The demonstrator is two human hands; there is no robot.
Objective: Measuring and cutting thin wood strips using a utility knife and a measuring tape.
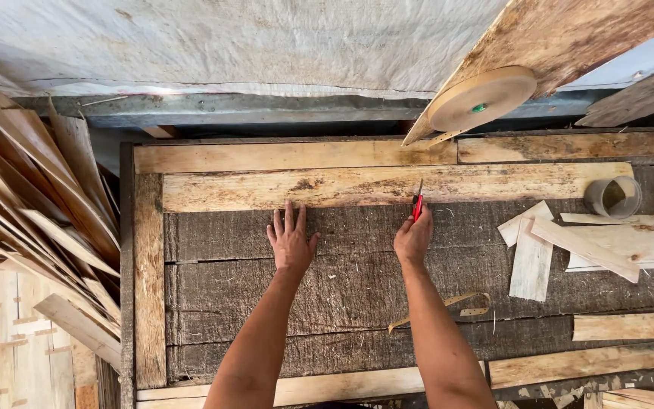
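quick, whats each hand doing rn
Left hand: open, flat on the veneer strip's edge, holding nothing.
Right hand: closed on a red cutter, its tip on the strip.

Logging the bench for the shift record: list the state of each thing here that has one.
left hand: open, flat on the dark bench
right hand: shut on red-handled cutter
veneer strip: lying flat, under the blade
tape roll: wound, tilted on board
tape core: empty, on its side

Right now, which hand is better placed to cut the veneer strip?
Right hand: it already holds the red cutter at the veneer strip. Left hand lies flat, probably steadying.
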